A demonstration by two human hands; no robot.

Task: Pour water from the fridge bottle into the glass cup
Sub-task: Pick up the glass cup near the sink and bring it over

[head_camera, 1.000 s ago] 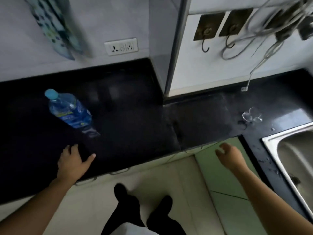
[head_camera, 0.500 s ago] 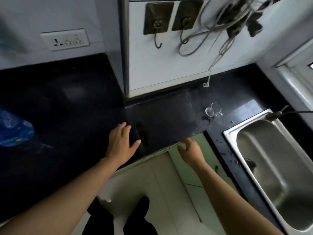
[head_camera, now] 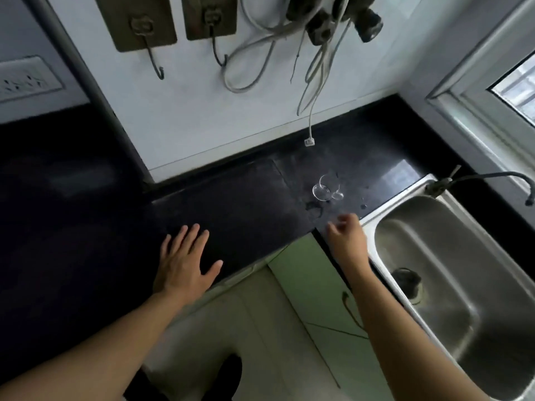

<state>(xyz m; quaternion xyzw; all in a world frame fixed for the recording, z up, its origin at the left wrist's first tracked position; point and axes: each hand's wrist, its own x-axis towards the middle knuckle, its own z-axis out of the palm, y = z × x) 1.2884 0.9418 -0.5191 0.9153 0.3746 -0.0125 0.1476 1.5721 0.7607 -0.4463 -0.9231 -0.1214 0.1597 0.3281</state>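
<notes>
A small clear glass cup (head_camera: 326, 188) with a handle stands on the black countertop (head_camera: 237, 204), left of the sink. My right hand (head_camera: 346, 237) hovers just in front of the cup, fingers loosely curled and apart, holding nothing. My left hand (head_camera: 185, 260) lies flat on the counter near its front edge, fingers spread, empty. The water bottle is out of view.
A steel sink (head_camera: 451, 285) with a dark tap (head_camera: 486, 180) fills the right side. Cables (head_camera: 309, 82) dangle from the wall above the cup, beside two wall hooks (head_camera: 156, 62). A socket plate (head_camera: 26, 81) sits at the far left. A window frame (head_camera: 492, 91) bounds the right.
The view has swung right, so the blue bottle has left the frame. My right hand has reached forward towards the glass cup; my left hand slid right along the counter.
</notes>
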